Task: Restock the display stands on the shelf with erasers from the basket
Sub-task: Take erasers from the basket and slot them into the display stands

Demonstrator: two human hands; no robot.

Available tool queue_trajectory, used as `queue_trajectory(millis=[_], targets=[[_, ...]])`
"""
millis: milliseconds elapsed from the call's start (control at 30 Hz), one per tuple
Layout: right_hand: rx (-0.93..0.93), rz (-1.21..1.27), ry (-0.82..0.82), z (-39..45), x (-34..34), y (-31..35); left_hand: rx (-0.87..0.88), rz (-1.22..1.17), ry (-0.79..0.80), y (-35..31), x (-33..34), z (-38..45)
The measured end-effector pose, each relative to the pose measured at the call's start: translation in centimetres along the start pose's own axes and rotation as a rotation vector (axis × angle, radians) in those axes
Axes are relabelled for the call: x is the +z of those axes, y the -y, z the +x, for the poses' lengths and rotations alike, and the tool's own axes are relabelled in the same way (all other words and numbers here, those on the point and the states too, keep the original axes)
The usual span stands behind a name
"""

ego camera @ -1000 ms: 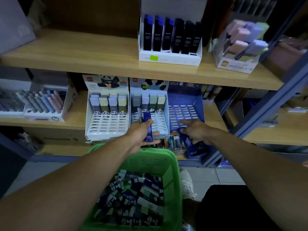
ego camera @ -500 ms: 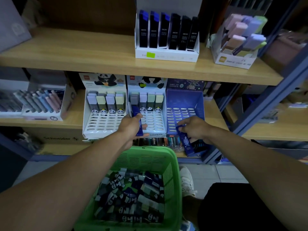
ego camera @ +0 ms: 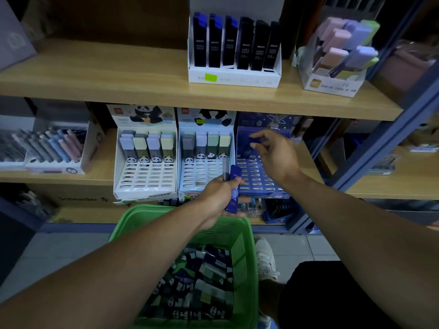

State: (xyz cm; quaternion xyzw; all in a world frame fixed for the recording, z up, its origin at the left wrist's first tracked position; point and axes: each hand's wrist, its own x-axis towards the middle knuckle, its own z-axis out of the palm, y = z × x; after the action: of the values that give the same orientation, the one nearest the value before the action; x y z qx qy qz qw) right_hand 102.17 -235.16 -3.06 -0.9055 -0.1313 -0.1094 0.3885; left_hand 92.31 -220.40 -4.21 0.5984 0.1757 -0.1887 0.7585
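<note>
The step in hand looks like filling the blue display stand (ego camera: 257, 176), the rightmost of 3 stands on the middle shelf (ego camera: 308, 157). The right hand (ego camera: 276, 154) is raised against the top rows of that stand, fingers bent, thumb and fingertips apparently pinching a small dark blue eraser (ego camera: 255, 140); blur there makes the grip hard to read. Next, I judge, that piece has to be lined up with an open slot just beyond the fingertips and pushed in.

The left hand (ego camera: 219, 197) hangs below and to the left of the right one, in front of the lower edge of the middle stand (ego camera: 205, 167). Its fingers are curled round a dark blue eraser pack (ego camera: 234, 188) and a slim grey piece (ego camera: 225, 170) beside it, both standing upright out of the fist.

Beneath the left forearm, the green basket (ego camera: 244, 241) carries a loose heap of erasers (ego camera: 197, 283), panda-printed and dark blue. Above the left hand, the middle stand shows 1 row of 4 pastel erasers and many bare slots below. The white stand (ego camera: 145, 167) further left has 4 columns at the top, the rest bare. The blue stand's slots near the right hand look mostly unfilled.
</note>
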Motion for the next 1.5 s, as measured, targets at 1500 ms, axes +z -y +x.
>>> queue_trajectory(millis=[1500], targets=[[-0.060,-0.014,0.145,1.9,2.2,1.5,-0.053,0.024,-0.137,0.2,-0.8,0.6]])
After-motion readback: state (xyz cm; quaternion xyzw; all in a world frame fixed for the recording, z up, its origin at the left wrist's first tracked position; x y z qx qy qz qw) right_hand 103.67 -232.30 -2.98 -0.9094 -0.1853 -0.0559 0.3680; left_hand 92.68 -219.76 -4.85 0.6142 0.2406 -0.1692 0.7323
